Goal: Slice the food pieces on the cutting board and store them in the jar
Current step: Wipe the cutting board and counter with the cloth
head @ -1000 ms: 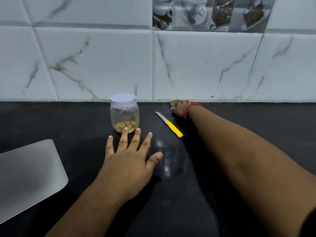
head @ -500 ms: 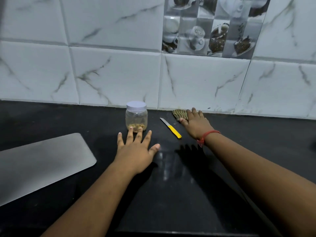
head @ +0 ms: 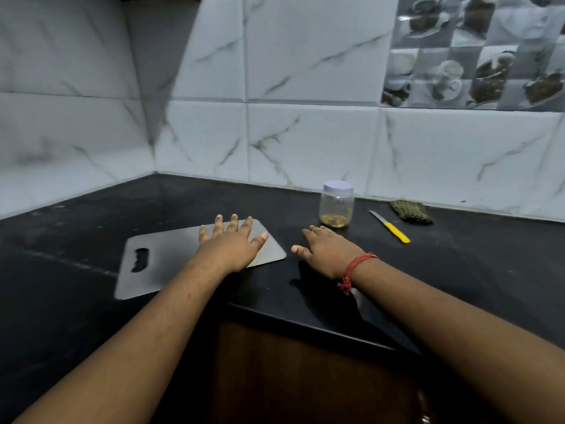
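Left hand (head: 232,243) is lying flat with fingers spread on the cutting board (head: 159,264), grasping nothing; right hand (head: 324,249) is resting released on the bench (head: 458,270) near the jar (head: 337,204). Pushing the smooth board could be sending it sliding, or the right hand nudging the jar over. Compared with half a second ago, the left hand is now touching the board, and the right is sitting away from the knife (head: 389,227)
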